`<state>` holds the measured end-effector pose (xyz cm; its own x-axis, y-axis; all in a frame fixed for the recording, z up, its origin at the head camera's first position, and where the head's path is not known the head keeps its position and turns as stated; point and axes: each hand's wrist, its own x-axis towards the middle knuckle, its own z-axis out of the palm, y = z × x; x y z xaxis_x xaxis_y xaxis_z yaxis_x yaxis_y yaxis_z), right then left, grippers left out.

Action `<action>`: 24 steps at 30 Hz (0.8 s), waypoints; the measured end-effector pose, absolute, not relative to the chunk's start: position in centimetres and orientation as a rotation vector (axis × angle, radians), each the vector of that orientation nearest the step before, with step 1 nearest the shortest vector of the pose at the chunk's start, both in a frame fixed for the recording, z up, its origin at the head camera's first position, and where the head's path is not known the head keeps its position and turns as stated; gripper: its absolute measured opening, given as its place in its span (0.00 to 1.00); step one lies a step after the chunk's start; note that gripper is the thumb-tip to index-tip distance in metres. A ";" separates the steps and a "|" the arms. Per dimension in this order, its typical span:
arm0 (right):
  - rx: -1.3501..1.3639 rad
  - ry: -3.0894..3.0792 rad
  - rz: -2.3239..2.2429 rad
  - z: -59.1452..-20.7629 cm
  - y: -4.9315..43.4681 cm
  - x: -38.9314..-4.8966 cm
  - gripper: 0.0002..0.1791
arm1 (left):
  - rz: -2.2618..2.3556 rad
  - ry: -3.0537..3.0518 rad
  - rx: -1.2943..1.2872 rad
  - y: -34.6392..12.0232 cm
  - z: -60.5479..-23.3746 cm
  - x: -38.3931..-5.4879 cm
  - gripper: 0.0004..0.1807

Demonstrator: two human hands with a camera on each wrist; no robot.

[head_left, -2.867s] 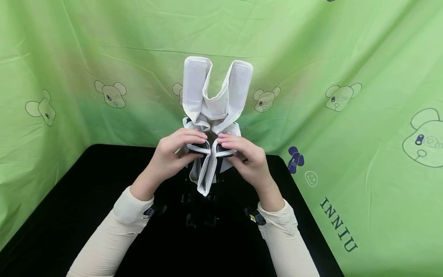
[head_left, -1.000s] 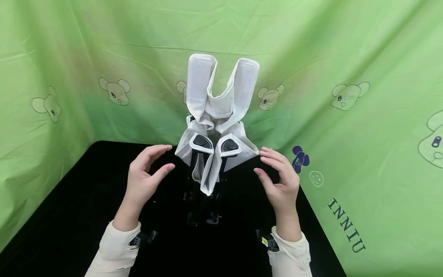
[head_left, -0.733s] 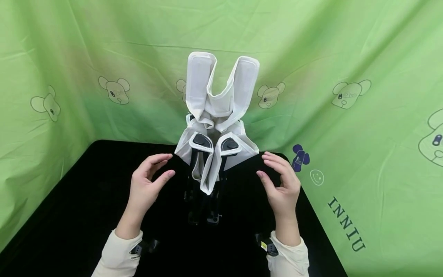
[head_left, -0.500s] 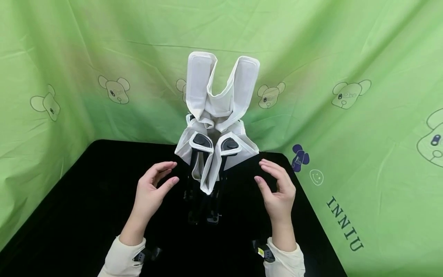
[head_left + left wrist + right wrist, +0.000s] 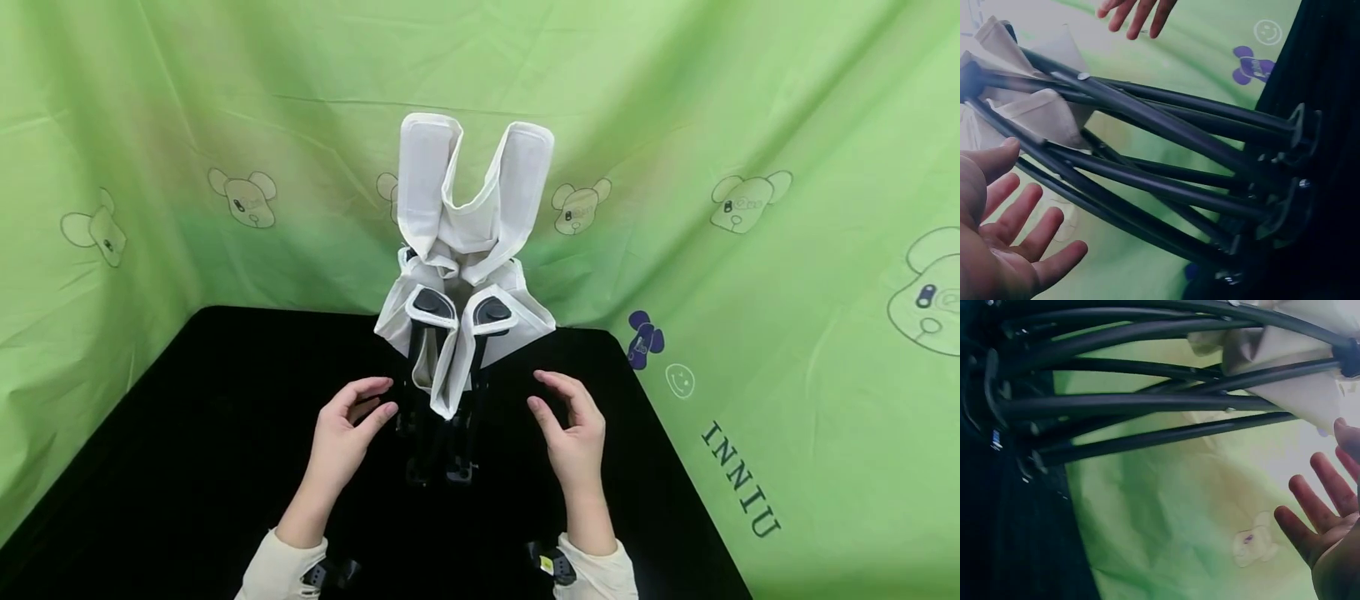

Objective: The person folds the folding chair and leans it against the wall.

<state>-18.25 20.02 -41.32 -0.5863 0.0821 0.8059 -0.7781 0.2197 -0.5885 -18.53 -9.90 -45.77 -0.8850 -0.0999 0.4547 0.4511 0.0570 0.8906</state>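
A folding chair with a white cloth seat [image 5: 474,229] stands upright and mostly folded in the middle of the head view. Its two near cloth corners fit over black pole ends [image 5: 492,310]. Thin black legs [image 5: 1160,119] cross one another, clearest in the wrist views. On the left side my left hand [image 5: 341,437] hovers beside the legs, fingers loosely bent and holding nothing. My right hand [image 5: 577,442] is likewise apart from the chair on the right, thumb and fingers spread. In the right wrist view, that hand's fingers [image 5: 1310,503] are below the cloth.
The chair's feet [image 5: 459,475] rest on a black-covered table [image 5: 187,450]. Behind and to both sides hangs a green curtain [image 5: 300,142] printed with bear heads. Each wrist wears a strapped black device [image 5: 558,567].
Both hands were gripping the chair's near cloth corners; they let go and moved outward. Since then they have come lower and closer together. The chair keeps its shape.
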 end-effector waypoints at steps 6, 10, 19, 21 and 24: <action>0.508 -1.910 1.578 -43.6 19.7 -19.0 0.16 | -1.945 -2.040 -0.283 -9.2 -47.3 -18.7 0.17; 0.439 -2.011 1.641 -45.8 19.7 -19.8 0.17 | -1.962 -2.113 -0.232 -9.0 -48.1 -18.7 0.17; 0.365 -2.159 1.797 -47.4 18.8 -20.2 0.18 | -1.917 -2.219 -0.167 -8.4 -48.7 -18.7 0.15; 0.359 -2.187 1.819 -47.6 18.7 -20.1 0.19 | -1.893 -2.248 -0.149 -8.2 -48.9 -18.7 0.15; 0.347 -2.245 1.831 -48.1 18.4 -19.9 0.19 | -1.860 -2.293 -0.139 -7.9 -49.3 -18.5 0.15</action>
<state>-19.95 18.36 -48.10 -0.9471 -0.0412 0.3184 -0.3202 0.1941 -0.9272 -18.53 -7.91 -49.33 -0.9785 -0.0439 0.2017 0.1883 0.2107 0.9592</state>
